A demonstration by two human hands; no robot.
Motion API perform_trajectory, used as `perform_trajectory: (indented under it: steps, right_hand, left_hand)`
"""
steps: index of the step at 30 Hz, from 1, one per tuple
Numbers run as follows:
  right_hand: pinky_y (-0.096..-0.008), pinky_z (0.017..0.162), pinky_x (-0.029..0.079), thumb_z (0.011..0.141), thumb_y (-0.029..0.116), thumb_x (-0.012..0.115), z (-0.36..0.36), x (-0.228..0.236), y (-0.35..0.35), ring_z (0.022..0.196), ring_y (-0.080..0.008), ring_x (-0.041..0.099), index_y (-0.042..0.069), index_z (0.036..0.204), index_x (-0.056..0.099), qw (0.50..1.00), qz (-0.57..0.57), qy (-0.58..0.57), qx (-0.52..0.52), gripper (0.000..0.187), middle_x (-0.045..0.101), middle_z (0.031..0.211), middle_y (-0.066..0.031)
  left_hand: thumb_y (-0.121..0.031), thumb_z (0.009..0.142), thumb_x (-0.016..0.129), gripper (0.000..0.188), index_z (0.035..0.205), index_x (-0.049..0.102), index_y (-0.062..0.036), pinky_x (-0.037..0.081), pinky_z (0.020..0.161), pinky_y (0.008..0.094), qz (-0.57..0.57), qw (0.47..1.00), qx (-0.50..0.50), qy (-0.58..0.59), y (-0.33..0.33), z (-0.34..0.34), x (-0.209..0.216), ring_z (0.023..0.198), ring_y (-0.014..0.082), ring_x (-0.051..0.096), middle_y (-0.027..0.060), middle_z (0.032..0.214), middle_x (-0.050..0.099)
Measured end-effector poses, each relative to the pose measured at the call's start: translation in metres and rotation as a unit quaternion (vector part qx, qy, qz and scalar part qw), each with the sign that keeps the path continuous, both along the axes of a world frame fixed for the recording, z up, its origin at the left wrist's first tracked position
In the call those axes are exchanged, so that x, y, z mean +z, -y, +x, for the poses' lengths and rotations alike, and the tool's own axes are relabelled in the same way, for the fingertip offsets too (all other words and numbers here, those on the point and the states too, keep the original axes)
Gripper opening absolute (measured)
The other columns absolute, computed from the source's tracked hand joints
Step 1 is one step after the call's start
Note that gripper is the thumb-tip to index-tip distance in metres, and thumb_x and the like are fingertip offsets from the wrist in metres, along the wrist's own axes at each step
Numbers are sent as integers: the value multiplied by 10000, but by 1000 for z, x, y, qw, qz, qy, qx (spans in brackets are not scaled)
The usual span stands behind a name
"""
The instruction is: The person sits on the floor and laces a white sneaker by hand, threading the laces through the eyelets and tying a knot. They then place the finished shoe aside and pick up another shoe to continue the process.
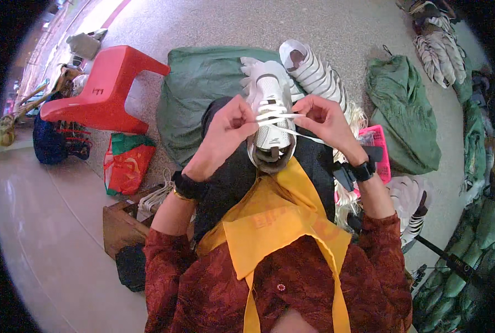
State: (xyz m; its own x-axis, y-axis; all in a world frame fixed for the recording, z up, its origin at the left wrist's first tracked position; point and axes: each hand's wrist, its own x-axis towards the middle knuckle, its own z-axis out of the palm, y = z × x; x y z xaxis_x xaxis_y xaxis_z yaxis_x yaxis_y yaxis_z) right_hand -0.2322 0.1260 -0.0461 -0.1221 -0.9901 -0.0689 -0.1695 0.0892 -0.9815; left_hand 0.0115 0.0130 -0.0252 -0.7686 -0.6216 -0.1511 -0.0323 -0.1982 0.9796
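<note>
Person seated, head cam looking down at lap. White sneaker (269,119) sits on lap, on black trousers (231,183), toe pointing away from body, opening toward the yellow apron (269,222). Sneaker is centre of view, btwn both hands.

Left hand (231,129): fingers curled tight, pinching one end of the white shoelace (283,116) at the sneaker's left side, approx over the eyelets. Knuckles touch the shoe upper. Black band on left wrist (183,186).

Right hand (322,119): fingers narrow, thumb + forefinger pinched on the other lace end, just beside the sneaker's right edge. Lace runs taut across the tongue btwn the 2 hands; a 2nd strand slants down-right toward the right wrist. Black watch (365,169) on right wrist.

Sleeves: dark red patterned fabric, both forearms enter from lower edge.

Around, on speckled floor (342,28):
- green sack (197,89) behind the sneaker, lying flat, partly under the legs
- row of more white sneakers (314,72) just right of the held one, resting on sack edge
- 2nd green sack (403,111) farther right, apart from the first
- pink basket (379,152) near right wrist, partly hidden
- red plastic chair (106,89) at left, tilted
- red + green bag (126,161) below chair
- wooden box (122,222) by left elbow w/ white laces in it
- more shoe piles at top right corner, blurred.
</note>
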Motion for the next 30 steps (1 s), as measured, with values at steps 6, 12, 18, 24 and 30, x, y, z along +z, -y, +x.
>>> perform_trajectory:
  steps: [6,12,18,24,30]
  right_hand:
    - [-182,595,424,850,30,745,8,-10,3,694,0,525,48,1051,689,998,-53,10,-20,210,656,890,60]
    - [-185,633,456,854,6,725,9,-7,-2,715,-9,545,37,1047,683,999,-33,20,-32,200,674,912,43]
    - [-184,640,445,880,32,731,6,-13,-13,733,-4,538,33,1000,686,1000,-4,27,-11,128,659,887,53]
    - [-170,615,397,894,43,747,11,5,-17,717,16,498,36,946,686,998,34,-50,19,80,624,834,82]
    - [-187,588,388,879,91,764,12,4,-18,682,9,484,50,906,696,999,20,-45,24,83,631,803,76]
  left_hand:
    - [-31,866,672,159,868,536,-113,326,607,207,-26,999,37,25,8,46,13,694,31,425,-71,774,480]
    - [-7,858,659,187,903,512,-114,347,648,206,-30,994,85,69,2,68,25,730,40,440,-62,822,480]
    - [3,852,661,202,906,507,-115,365,663,214,-28,993,97,54,4,78,19,746,56,458,-47,831,488]
    - [8,886,670,180,928,526,-91,416,692,206,-97,988,60,108,-2,69,0,764,59,505,-32,830,499]
    - [-34,931,669,136,936,532,-36,474,585,229,-214,969,33,122,-9,28,-5,728,59,555,-3,833,560]
